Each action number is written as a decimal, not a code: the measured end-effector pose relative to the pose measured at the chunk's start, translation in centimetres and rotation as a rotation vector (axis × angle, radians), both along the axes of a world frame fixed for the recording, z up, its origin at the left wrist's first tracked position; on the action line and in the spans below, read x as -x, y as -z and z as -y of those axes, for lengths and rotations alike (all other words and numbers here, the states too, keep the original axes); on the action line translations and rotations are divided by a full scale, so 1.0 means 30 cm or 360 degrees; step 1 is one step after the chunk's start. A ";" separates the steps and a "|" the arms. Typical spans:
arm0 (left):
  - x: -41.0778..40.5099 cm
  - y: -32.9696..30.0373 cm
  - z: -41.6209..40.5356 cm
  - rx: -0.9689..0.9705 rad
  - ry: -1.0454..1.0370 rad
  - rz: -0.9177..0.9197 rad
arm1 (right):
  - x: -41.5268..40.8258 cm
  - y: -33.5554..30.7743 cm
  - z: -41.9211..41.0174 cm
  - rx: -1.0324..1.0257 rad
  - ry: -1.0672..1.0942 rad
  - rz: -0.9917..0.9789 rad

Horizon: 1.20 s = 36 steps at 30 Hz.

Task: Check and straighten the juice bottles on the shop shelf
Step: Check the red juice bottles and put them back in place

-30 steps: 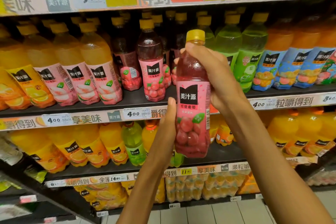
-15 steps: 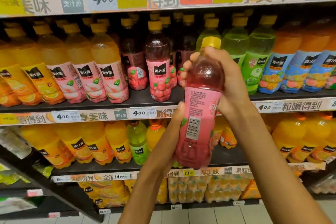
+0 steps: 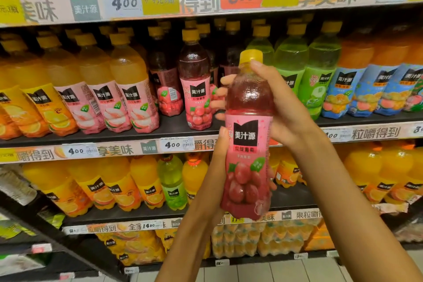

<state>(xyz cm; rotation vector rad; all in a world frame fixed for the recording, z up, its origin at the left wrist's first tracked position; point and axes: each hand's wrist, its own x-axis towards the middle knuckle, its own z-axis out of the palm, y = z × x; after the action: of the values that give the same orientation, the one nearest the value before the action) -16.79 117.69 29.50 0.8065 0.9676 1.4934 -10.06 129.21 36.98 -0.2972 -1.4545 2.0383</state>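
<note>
Both hands grip the grape juice bottle (image 3: pixel 248 135); near-upright, cap up, label facing camera.

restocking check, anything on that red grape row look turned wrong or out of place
One does: the dark red bottle left of the front-facing red grape bottle on the middle shelf shows its barcode, not its logo. The held bottle faces forward.

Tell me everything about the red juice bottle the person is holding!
The red grape juice bottle is clear plastic with dark red juice inside, a yellow cap and a pink label showing grapes and a black logo facing the camera. It is held upright, leaning slightly, in front of the shelves. The right hand wraps its shoulder from behind, and the left hand grips its lower half.
</note>
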 end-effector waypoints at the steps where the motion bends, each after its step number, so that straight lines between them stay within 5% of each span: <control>1: -0.004 -0.001 0.000 -0.0008 0.0043 -0.0002 | 0.009 0.001 0.003 0.0083 -0.0063 -0.0038; 13: -0.020 -0.022 -0.007 -0.0024 -0.0446 -0.0623 | 0.025 -0.002 -0.026 -0.0042 0.0282 0.0009; 20: -0.011 -0.034 0.013 0.0015 -0.0275 -0.0344 | 0.046 0.007 -0.036 0.0345 -0.0142 -0.0170; 26: 0.013 -0.023 0.022 -0.0056 -0.0060 0.0041 | 0.070 0.010 -0.053 0.0345 -0.0133 -0.0151; 32: 0.037 -0.037 0.004 -0.0119 0.0398 0.0713 | 0.087 0.049 -0.053 0.0561 -0.0341 -0.0239; 36: 0.053 0.007 -0.010 -0.0068 0.0224 0.0295 | 0.093 0.039 -0.055 0.0425 -0.0203 -0.0264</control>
<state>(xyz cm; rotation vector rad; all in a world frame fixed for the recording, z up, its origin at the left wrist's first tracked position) -18.39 117.99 29.30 0.7369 0.7284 1.4428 -12.86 130.87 35.83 -0.1411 -1.1276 2.3042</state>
